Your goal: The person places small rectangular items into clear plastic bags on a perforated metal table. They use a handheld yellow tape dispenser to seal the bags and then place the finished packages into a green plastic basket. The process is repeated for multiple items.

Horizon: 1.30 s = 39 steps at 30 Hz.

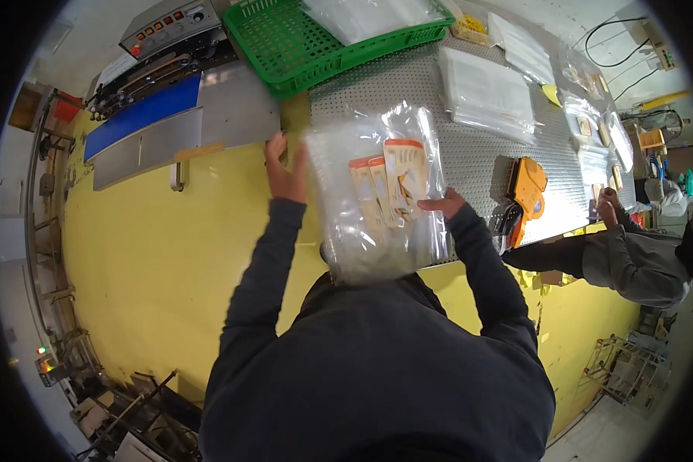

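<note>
In front of me is a large clear plastic bag (346,250), its near edge over my lap. Several beige printed cards with orange top edges (406,173) show through or on the film, overlapping side by side. My right hand (443,205) grips the bag's right side, its thumb lying over the rightmost card and the other fingers mostly hidden behind. Beside the bag's left edge, my left hand (285,173) is raised with thumb and fingers apart; it is slightly blurred and appears to hold nothing.
A green crate (285,69) with clear bags stands at the table's back. A machine with a control box (169,29) and blue-topped belt (148,115) is at left. Clear bag stacks (489,96) and an orange tape dispenser (528,189) lie right. A co-worker (631,258) works far right.
</note>
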Tool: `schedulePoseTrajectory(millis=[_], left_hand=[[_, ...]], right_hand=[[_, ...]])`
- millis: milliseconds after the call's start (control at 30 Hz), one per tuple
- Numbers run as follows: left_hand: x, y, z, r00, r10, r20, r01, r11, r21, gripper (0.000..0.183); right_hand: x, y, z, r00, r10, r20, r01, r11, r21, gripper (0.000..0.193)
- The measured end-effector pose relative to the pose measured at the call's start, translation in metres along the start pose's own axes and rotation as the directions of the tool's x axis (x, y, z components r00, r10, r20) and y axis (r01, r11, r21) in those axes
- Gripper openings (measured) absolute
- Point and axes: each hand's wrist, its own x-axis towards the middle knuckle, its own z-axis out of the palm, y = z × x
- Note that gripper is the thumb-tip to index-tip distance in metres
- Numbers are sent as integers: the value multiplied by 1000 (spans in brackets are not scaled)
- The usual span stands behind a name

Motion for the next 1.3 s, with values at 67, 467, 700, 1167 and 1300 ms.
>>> schedulePoseTrajectory(millis=[67, 467, 700, 1167, 1300], left_hand=[[-42, -67, 12, 962, -262, -72, 271, 902, 336, 83], [-142, -67, 13, 879, -451, 151, 441, 892, 100, 69], [-150, -31, 13, 975, -212, 60, 166, 887, 431, 58], [-140, -58, -5, 863, -473, 178, 486, 873, -33, 58], [-128, -50, -12, 844, -344, 411, 491, 803, -338, 77]], right_hand=[[25, 37, 5, 983, 132, 124, -133, 991, 2, 57], [-6, 47, 34, 966, -246, -81, 224, 950, -216, 70], [-13, 52, 14, 995, 9, 103, -20, 994, 103, 60], [-39, -18, 30, 962, -242, 126, 219, 960, 175, 33], [-45, -92, 36, 912, -334, 236, 268, 925, 271, 31]])
